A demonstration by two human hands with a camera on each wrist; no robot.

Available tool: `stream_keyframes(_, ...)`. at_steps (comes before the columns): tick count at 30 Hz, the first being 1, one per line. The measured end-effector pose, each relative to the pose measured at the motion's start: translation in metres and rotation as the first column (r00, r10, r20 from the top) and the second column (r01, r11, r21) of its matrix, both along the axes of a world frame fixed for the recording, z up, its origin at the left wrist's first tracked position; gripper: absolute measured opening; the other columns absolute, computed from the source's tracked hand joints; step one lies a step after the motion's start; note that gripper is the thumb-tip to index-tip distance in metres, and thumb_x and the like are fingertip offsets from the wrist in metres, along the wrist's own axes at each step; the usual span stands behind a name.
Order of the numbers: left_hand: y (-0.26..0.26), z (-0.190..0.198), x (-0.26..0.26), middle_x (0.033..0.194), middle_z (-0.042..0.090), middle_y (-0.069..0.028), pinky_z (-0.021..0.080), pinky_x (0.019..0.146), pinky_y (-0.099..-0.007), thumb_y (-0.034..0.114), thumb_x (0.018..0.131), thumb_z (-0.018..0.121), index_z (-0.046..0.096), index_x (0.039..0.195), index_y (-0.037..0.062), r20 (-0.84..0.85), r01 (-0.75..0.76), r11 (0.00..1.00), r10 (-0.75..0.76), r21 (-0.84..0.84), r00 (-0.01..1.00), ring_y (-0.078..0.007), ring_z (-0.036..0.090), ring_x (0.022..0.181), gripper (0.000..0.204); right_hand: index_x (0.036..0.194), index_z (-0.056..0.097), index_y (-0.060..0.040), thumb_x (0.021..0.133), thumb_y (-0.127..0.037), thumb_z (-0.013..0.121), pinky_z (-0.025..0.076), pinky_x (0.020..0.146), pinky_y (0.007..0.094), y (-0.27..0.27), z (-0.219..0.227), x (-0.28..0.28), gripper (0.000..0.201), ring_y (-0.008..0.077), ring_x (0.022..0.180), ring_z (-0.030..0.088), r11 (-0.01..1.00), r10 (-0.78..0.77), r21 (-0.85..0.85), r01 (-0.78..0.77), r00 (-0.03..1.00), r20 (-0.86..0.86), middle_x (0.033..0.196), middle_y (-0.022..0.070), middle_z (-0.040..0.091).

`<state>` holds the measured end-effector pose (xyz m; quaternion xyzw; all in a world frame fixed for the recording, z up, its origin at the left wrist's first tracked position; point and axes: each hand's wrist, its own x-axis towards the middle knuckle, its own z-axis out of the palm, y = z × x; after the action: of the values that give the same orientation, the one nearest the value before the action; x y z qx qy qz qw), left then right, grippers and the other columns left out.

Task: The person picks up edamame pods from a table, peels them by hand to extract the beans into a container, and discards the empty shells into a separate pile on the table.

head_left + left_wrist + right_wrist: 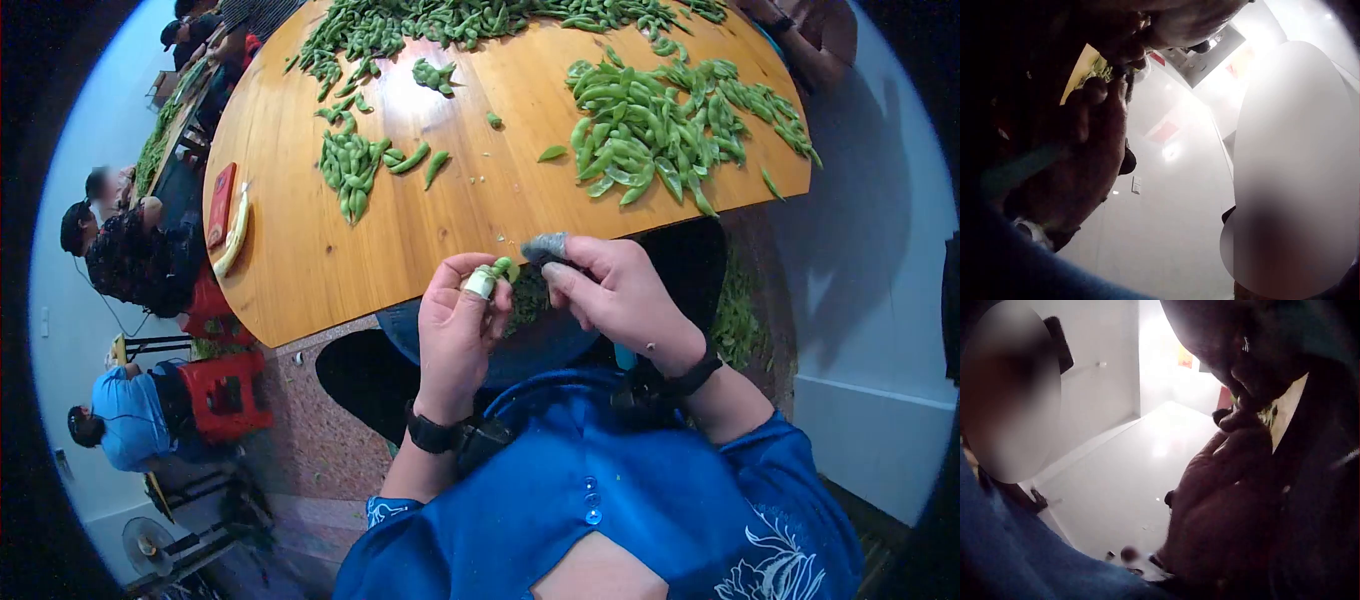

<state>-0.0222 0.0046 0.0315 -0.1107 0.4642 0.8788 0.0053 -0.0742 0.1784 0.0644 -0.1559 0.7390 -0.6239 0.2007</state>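
In the head view my left hand (457, 315) pinches a green soybean pod (502, 268) between thumb and fingers, just off the table's near edge. A white wrap (480, 283) covers the left thumb tip. Close beside it is my right hand (625, 290), fingers bent and thumb drawn toward the index finger. That index fingertip wears a grey wrap (545, 245), dark underneath; I cannot tell whether anything is pinched there. Both hands show dark and shadowed in the wrist views. Left of them on the table lies a small heap of pods (352, 170).
A pile of pods (650, 130) covers the right of the wooden table (480, 215), and a larger heap (440, 25) the far side. A red phone-like slab (222, 205) lies left. Below the edge sits a blue basin (402, 338). Other people sit left near red stools (225, 395).
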Motion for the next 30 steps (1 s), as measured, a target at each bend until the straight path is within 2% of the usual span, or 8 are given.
stream_keyframes(6,-0.004,0.001,-0.001,0.08,0.06,-0.0046,0.038,0.049,-0.0173,0.016,0.096,0.052,0.051,0.11,0.0024,0.023,0.095,0.982,-0.092,-0.163,0.995,-0.0059,0.05,0.058,0.02,0.102,0.064,-0.0012,0.09,-0.011,0.054,0.042,0.049,0.0251,-0.004,0.003,0.0,0.019,0.0062,0.054,0.052,0.992,0.122,0.016,-0.122,0.992,0.013,0.062,0.0016,0.057)
stream_keyframes(8,-0.005,0.0,-0.001,0.081,0.062,-0.0054,0.039,0.048,-0.0172,0.018,0.095,0.054,0.053,0.108,0.0024,-0.006,0.094,0.987,-0.094,0.133,0.996,-0.0065,0.052,0.058,0.02,0.103,0.064,-0.002,0.09,-0.012,0.054,0.043,0.049,0.0255,-0.004,-0.003,0.002,0.019,0.0063,0.054,0.052,0.992,0.127,-0.023,-0.128,0.992,-0.009,0.062,0.0013,0.057)
stream_keyframes(12,-0.006,-0.006,-0.001,0.082,0.063,-0.006,0.04,0.048,-0.0176,0.018,0.093,0.058,0.056,0.106,0.0018,-0.007,0.071,0.983,-0.07,0.167,0.997,-0.0074,0.053,0.058,0.02,0.101,0.064,-0.0017,0.09,-0.012,0.054,0.043,0.051,0.0253,-0.004,0.001,0.003,0.018,0.0066,0.055,0.052,0.997,0.078,0.02,-0.078,0.997,0.002,0.063,0.0022,0.058)
stream_keyframes(15,-0.009,-0.004,-0.002,0.082,0.063,-0.0061,0.041,0.048,-0.0182,0.016,0.092,0.06,0.058,0.103,0.0015,0.026,0.077,0.996,-0.076,-0.049,0.997,-0.0074,0.053,0.058,0.019,0.099,0.064,-0.001,0.089,-0.011,0.054,0.043,0.051,0.026,-0.004,0.006,0.002,0.017,0.0074,0.055,0.052,0.995,0.099,0.029,-0.1,0.994,0.036,0.063,0.0047,0.059)
stream_keyframes(18,-0.01,-0.006,-0.004,0.082,0.063,-0.0054,0.042,0.048,-0.0184,0.016,0.091,0.062,0.059,0.106,0.0018,0.031,0.08,0.997,-0.08,0.002,0.996,-0.007,0.053,0.059,0.021,0.097,0.063,0.0,0.088,-0.011,0.055,0.043,0.051,0.0279,-0.007,0.003,0.004,0.016,0.0087,0.054,0.052,0.989,0.141,0.034,-0.141,0.99,-0.004,0.062,0.009,0.058)
stream_keyframes(20,-0.009,-0.013,-0.005,0.082,0.063,-0.0047,0.042,0.049,-0.0186,0.016,0.091,0.061,0.059,0.11,0.0013,0.073,0.079,0.97,-0.098,0.232,0.993,-0.0068,0.053,0.06,0.024,0.096,0.063,0.0006,0.088,-0.01,0.056,0.044,0.051,0.0291,-0.008,0.002,0.003,0.016,0.0094,0.053,0.052,0.991,0.129,0.039,-0.127,0.989,-0.067,0.062,0.0112,0.057)
stream_keyframes(24,-0.001,-0.012,-0.005,0.081,0.062,-0.0039,0.042,0.05,-0.019,0.017,0.092,0.06,0.059,0.114,0.0,0.118,0.017,0.939,-0.062,0.343,0.991,-0.0075,0.053,0.06,0.028,0.093,0.063,0.0009,0.086,-0.008,0.056,0.046,0.054,0.0331,-0.008,0.001,0.003,0.014,0.0212,0.057,0.059,0.988,0.134,0.093,-0.125,0.986,-0.098,0.067,0.0169,0.059)
stream_keyframes(30,0.009,0.001,-0.004,0.079,0.06,-0.0019,0.047,0.056,-0.0206,0.017,0.094,0.056,0.061,0.112,0.0,0.038,0.002,0.997,0.001,-0.072,0.999,-0.0075,0.055,0.063,0.025,0.09,0.061,0.001,0.084,-0.007,0.057,0.047,0.057,0.0373,-0.008,0.0,0.002,0.011,0.0325,0.064,0.062,0.985,0.152,0.106,-0.138,0.979,-0.133,0.071,0.0199,0.06)
